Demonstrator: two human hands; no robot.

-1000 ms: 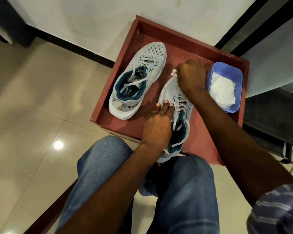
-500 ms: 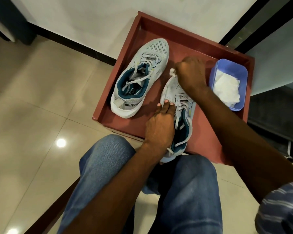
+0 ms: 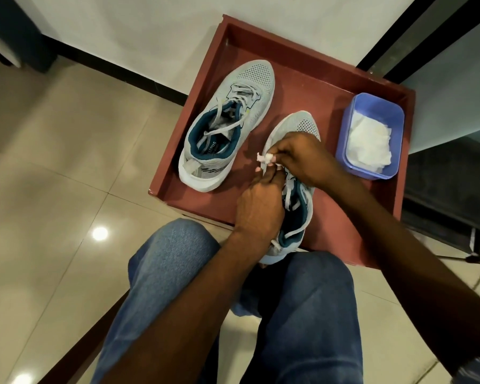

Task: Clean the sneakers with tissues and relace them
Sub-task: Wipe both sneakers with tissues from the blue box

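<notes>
Red tray (image 3: 377, 87), two sneakers (image 3: 227, 120) (image 3: 302, 126), blue tissue tub (image 3: 372, 106)

Blue denim jeans (image 3: 166, 273); striped blue-grey sleeve (image 3: 477, 372) at right.

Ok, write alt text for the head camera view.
A seated person's right hand pinches a tissue wad against a grey sneaker steadied by the left hand. Its mate and a blue tissue tub share the red tray.
</notes>
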